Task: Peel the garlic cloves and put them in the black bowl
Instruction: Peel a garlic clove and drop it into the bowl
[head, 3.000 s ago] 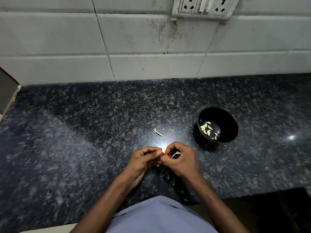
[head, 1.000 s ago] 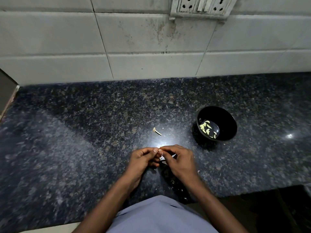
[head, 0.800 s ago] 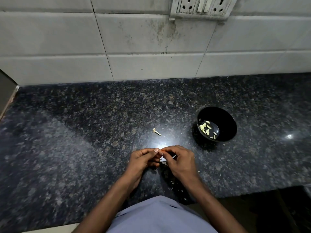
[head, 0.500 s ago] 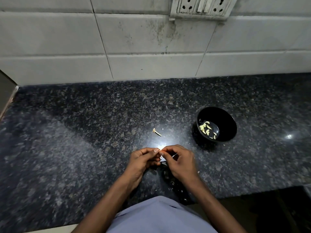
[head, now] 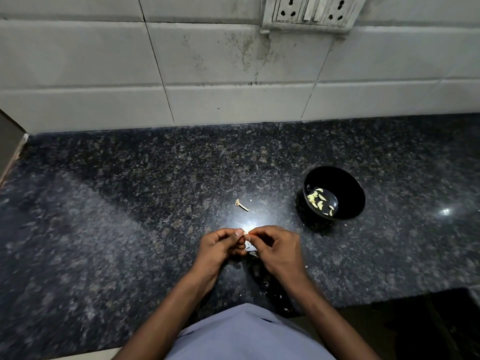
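Observation:
My left hand (head: 220,245) and my right hand (head: 275,246) meet fingertip to fingertip low over the dark granite counter (head: 130,203). Between them they pinch a small pale garlic clove (head: 246,233), mostly hidden by the fingers. A bit of white skin (head: 250,249) shows below the fingertips. The black bowl (head: 348,183) stands to the right and a little farther back, with several peeled yellowish cloves (head: 320,201) lying at its bottom.
A garlic stem piece (head: 241,205) lies on the counter just beyond my hands. Small flakes of skin (head: 270,284) are scattered near the front edge. A tiled wall with a socket panel (head: 311,11) stands behind the counter.
My hands have stayed in nearly the same spot, with the fingertips working slightly on the clove. The bowl and the stem piece have not moved.

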